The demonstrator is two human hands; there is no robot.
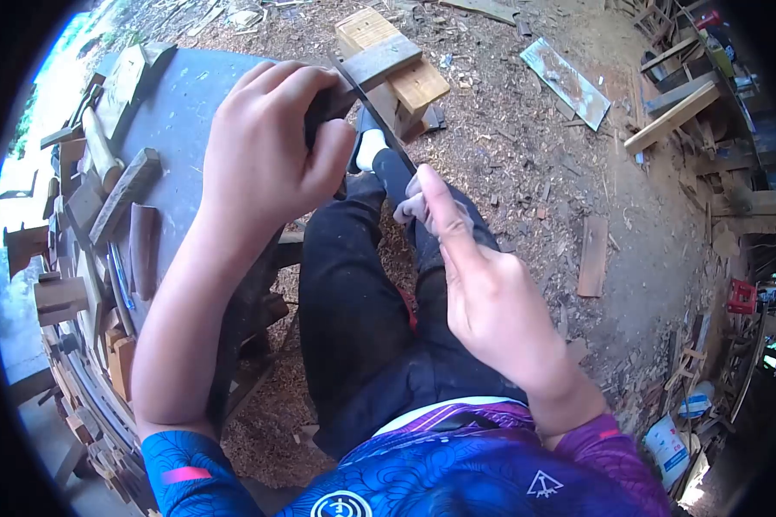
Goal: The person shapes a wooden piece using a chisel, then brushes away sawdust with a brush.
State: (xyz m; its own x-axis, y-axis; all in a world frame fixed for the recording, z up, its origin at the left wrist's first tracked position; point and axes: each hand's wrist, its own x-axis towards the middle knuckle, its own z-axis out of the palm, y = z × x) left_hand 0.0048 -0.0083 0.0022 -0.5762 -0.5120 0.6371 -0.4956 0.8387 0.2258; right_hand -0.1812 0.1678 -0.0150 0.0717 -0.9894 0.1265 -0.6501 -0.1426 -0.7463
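My left hand (263, 142) grips the near end of a grey-brown piece of wood (392, 59) at the table's edge. Its fingers wrap over the top and partly hide that end. My right hand (487, 276) is closed round the pale, cloth-like grip of a long narrow dark tool with a thin blade (375, 112), index finger stretched along it. This blade crosses the wood just beyond my left fingers; its exact kind cannot be made out. Behind, the wood overlaps a yellowish wooden block (420, 84) in this view.
To the left, a grey tabletop (194, 95) carries a wooden-handled tool (101, 146) and several wood offcuts (125, 196). Shavings cover the floor, where a pale board (566, 82) and a brown plank (592, 257) lie. Timber (672, 119) and a red crate (741, 295) stand at right.
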